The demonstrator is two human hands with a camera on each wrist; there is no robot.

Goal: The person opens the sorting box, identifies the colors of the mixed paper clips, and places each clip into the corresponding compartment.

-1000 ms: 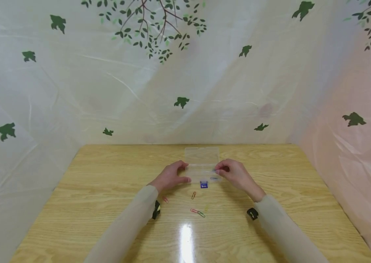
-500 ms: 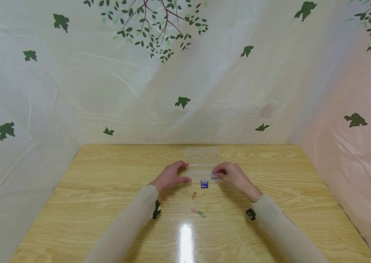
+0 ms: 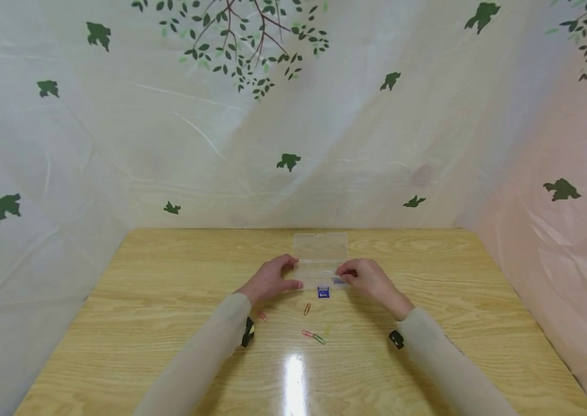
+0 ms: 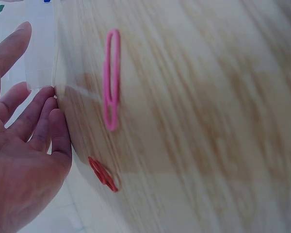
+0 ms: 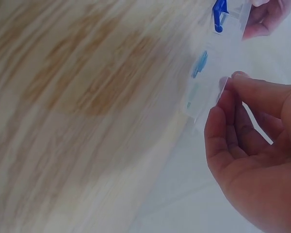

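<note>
A clear plastic box [image 3: 319,267] lies open mid-table, its lid [image 3: 320,245] tipped back. My left hand [image 3: 271,278] holds the box's left end, thumb in front and fingers behind; the left wrist view shows its fingertips [image 4: 47,103] against the box's corner [image 4: 40,53]. My right hand [image 3: 368,276] has curled fingers pinching the box's right front edge; its fingertips [image 5: 231,86] touch the wall. A blue paper clip [image 5: 200,63] lies inside the box. A blue latch [image 3: 323,292] hangs at its front.
Loose paper clips lie on the wooden table [image 3: 158,300] in front of the box: an orange one [image 3: 306,309], a red one [image 3: 261,315], a linked pink and green pair [image 3: 314,336], a yellow one [image 3: 327,329]. A leaf-patterned sheet walls three sides.
My right hand has slid a little left and down along the box's right end. The left hand, the box and the loose clips have stayed put.
</note>
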